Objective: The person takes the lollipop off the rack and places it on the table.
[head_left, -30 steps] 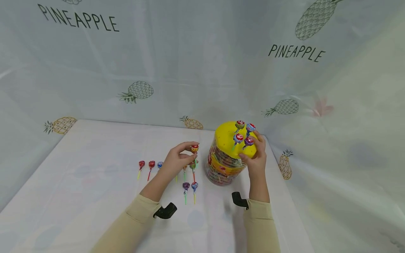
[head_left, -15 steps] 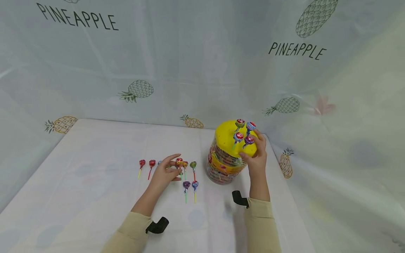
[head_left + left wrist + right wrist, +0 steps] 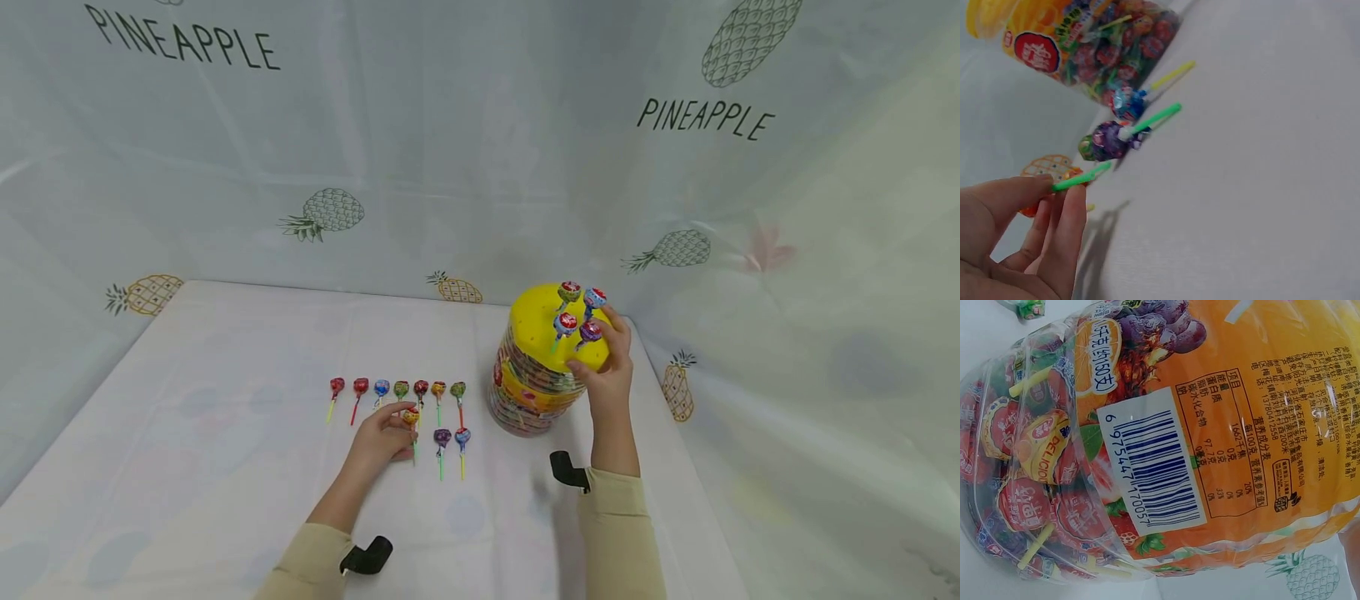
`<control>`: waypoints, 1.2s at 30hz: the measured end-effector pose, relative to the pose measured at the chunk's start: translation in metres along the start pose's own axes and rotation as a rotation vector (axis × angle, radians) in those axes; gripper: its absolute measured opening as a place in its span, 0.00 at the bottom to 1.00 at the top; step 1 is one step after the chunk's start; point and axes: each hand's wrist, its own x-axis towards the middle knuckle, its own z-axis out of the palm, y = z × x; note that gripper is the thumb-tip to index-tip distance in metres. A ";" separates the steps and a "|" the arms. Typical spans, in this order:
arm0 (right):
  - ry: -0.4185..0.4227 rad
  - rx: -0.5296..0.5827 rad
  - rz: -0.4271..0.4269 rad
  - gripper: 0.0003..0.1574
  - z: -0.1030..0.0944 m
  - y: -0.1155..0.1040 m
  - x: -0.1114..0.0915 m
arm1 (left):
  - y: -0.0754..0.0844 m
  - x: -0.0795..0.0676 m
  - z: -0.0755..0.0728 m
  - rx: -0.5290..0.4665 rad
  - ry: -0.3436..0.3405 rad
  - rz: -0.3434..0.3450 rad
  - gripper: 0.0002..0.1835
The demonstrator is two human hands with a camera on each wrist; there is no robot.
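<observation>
My left hand (image 3: 378, 440) pinches a lollipop (image 3: 410, 417) in an orange-yellow wrapper, low over the table and left of a purple lollipop (image 3: 442, 438). Its green stick (image 3: 1079, 180) shows between thumb and fingers in the left wrist view. At the right stands a clear plastic jar (image 3: 525, 404) full of lollipops, tilted in the head view. My right hand (image 3: 611, 367) grips the edge of its yellow lid (image 3: 531, 321), thumb in front and fingers on the far side. Several lollipops stick up from the lid, one purple (image 3: 590, 332) close to the fingers.
A row of several lollipops lies across the table (image 3: 225, 467), from a red one (image 3: 337, 386) to a green one (image 3: 458, 389). Below it, a blue lollipop (image 3: 462, 437) lies beside the purple one. A pineapple-print curtain (image 3: 465, 150) hangs behind the table.
My left hand has moved left and down from beside the jar with the lollipop, past the row to the spot left of the purple one. The right hand has stayed on the lid.
</observation>
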 end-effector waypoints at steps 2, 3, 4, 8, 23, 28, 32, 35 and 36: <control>0.002 -0.004 0.003 0.30 0.000 0.000 0.000 | -0.004 0.000 0.001 0.050 -0.004 0.006 0.27; 0.004 -0.007 0.005 0.30 0.000 0.000 0.000 | -0.005 0.000 0.001 0.077 -0.004 0.008 0.27; 0.005 -0.011 0.009 0.30 0.000 0.000 0.000 | -0.006 0.000 0.002 0.102 -0.005 0.014 0.27; 0.018 -0.022 0.032 0.30 0.001 -0.001 0.000 | -0.006 -0.002 0.006 0.219 -0.016 0.049 0.25; 0.014 -0.012 0.024 0.30 0.002 -0.002 -0.001 | -0.006 -0.003 0.006 0.509 -0.035 0.084 0.21; 0.025 -0.021 0.027 0.32 0.001 -0.001 -0.001 | -0.007 -0.002 0.005 0.536 -0.047 0.087 0.21; 0.032 -0.022 0.038 0.31 0.002 -0.002 0.000 | -0.004 -0.003 0.006 0.542 -0.064 0.092 0.21; 0.029 -0.022 0.034 0.31 0.002 -0.002 0.000 | -0.001 -0.003 0.005 0.546 -0.071 0.092 0.21; 0.028 -0.019 0.033 0.31 0.002 -0.001 0.000 | 0.000 -0.003 0.005 0.547 -0.072 0.092 0.20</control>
